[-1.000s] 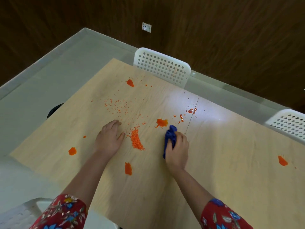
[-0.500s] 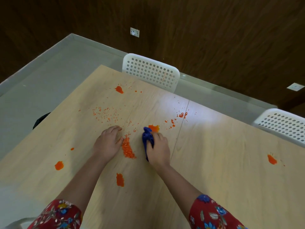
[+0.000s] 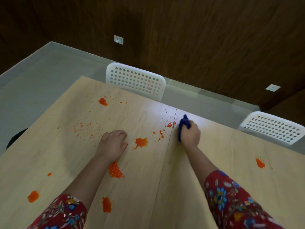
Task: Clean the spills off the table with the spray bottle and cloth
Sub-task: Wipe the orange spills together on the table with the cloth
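My right hand [image 3: 190, 135] grips a bunched blue cloth [image 3: 183, 125] and presses it on the light wooden table [image 3: 214, 162], just right of the table's seam and a small orange spill [image 3: 170, 125]. My left hand [image 3: 113, 143] rests flat on the table with its fingers straight. A larger orange blot [image 3: 141, 142] lies between the two hands. A heap of orange crumbs [image 3: 115, 170] shows beside my left forearm. More orange spots sit at the far left [image 3: 102, 101], near left [image 3: 33, 196], near middle [image 3: 106, 204] and right [image 3: 260, 163]. No spray bottle is in view.
Two white perforated chairs stand at the far edge, one behind the middle [image 3: 136, 80] and one at the right [image 3: 270, 127]. Fine orange specks [image 3: 85, 129] scatter left of my left hand. Grey floor and a dark wooden wall lie beyond.
My right hand has carried the cloth away from the crumb heap, up and right across the seam. The orange blot it covered shows again. My left hand stays resting on the table.
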